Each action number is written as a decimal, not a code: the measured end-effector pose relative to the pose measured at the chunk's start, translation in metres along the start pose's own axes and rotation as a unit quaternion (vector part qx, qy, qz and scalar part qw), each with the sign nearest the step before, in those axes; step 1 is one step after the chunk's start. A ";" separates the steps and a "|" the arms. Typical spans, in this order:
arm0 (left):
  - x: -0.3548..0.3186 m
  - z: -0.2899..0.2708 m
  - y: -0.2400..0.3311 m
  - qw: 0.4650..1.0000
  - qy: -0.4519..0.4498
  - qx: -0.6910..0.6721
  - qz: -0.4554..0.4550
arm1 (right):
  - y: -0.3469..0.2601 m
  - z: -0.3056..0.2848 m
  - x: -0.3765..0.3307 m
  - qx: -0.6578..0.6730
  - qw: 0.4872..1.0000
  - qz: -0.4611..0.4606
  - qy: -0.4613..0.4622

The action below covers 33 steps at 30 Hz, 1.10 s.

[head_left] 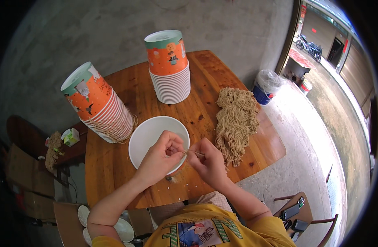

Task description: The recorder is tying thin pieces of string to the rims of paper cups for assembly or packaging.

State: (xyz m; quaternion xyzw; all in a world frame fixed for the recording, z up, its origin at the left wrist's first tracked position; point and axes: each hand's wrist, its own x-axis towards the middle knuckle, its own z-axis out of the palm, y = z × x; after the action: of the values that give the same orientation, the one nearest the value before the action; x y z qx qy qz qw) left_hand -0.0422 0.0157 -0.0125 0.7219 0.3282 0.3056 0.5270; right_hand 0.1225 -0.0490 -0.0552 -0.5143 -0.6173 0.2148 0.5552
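Position: a single beige strand [186, 151] spans the gap between the two hands, over the right edge of the open paper tub [154, 133] at the centre of the frame. The tub stands upright on the wooden table [203, 109].

Finger state: the left hand [162, 154] pinches the strand between thumb and forefinger, remaining fingers curled. The right hand [208, 161] pinches the same strand between thumb and forefinger. Whether a knot is present at the pinch cannot be told.

Supply: a loose hank of beige strands [237, 121] lies on the table, right of centre in the frame.

Progress, as judged: handling of this strand appears under way and unfinished, since both ends of the visible span are in the fingers. The inverted tub stack [97, 103] at left has looped strands [134, 122] along its lower right side; these appear to be handled pieces. The inverted tub stack [169, 68] at upper centre shows none. Considerable material appears left in the hank.
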 end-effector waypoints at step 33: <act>-0.001 0.003 0.005 0.996 -0.020 0.082 0.029 | -0.008 -0.037 0.033 0.273 0.870 0.355 -0.208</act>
State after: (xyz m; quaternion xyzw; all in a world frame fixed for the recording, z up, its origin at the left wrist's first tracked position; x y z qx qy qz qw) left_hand -0.0394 0.0124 -0.0086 0.7779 0.3201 0.2787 0.4633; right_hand 0.1579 -0.0347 -0.0219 -0.4705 -0.4112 0.6593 0.4182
